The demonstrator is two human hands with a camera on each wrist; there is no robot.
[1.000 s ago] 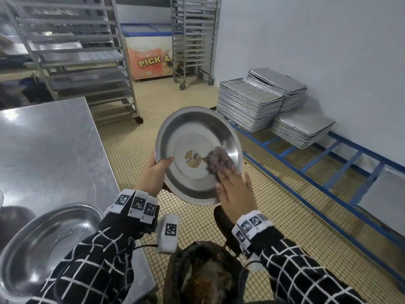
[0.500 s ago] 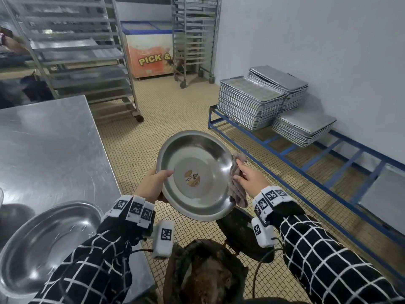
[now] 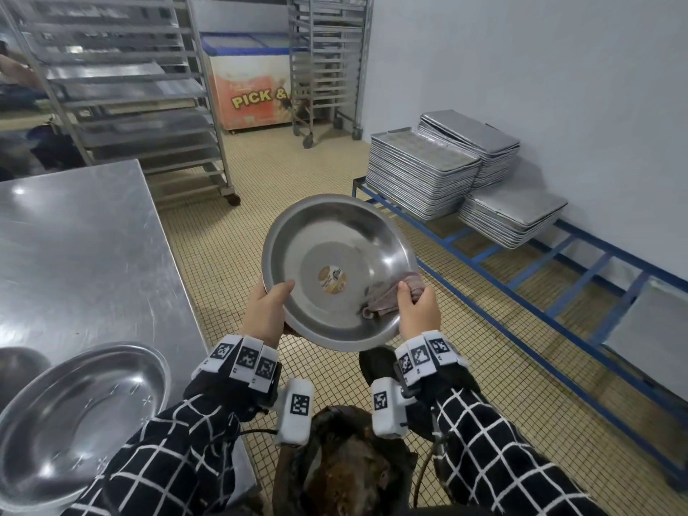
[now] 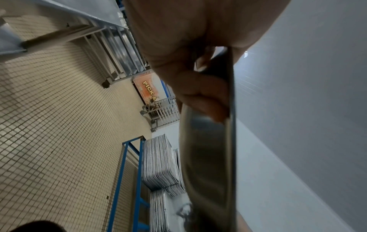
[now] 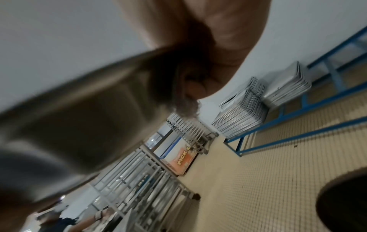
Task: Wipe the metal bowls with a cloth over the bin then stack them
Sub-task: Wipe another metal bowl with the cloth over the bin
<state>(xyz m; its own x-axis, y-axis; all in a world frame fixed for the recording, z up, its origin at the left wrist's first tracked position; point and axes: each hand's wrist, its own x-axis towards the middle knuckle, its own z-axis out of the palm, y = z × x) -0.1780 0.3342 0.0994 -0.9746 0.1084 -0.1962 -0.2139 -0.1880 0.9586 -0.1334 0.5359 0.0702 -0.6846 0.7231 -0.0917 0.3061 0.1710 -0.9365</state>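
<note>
Left hand grips the metal bowl by its rim, tilted toward the person above the bin, likely so debris falls in. Right hand pinches the cloth against the inner wall. A second bowl waits on the table.

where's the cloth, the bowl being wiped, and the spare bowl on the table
cloth (image 3: 387, 300), head view, bunched middle.
held bowl (image 3: 335, 236), head view, inner wall.
spare bowl (image 3: 82, 415), head view, inner base.

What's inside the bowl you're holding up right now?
Inside the held bowl: a round sticker at the centre and the cloth, pinched by the right hand over the rim. The surface under the cloth is hidden.
</note>
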